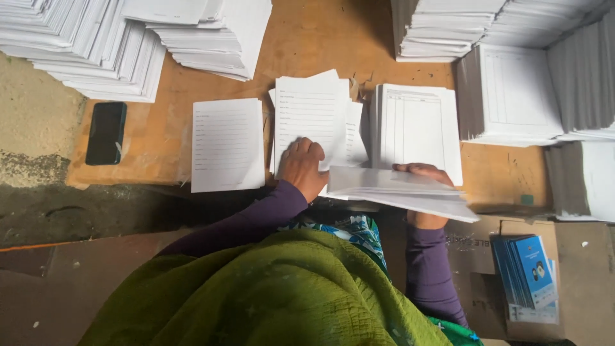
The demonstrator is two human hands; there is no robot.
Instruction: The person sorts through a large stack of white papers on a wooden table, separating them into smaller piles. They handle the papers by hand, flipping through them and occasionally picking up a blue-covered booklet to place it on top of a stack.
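Soft, even daylight fills the upper half of the view, making the white paper stacks (96,45) bright, with some detail washed out. The wooden board (307,45) glows warm orange. A dark shadow band lies along the board's near edge and across the floor at left. Printed lines on the sheets look faint and slightly blurred. The stacks fan outward near the corners, suggesting wide-angle distortion.

A black phone (106,132) lies flat at the left end of the desk (307,45), its screen dark. Low on the right, a brown cardboard box (477,256) lies beside a stack of blue booklets (530,272).
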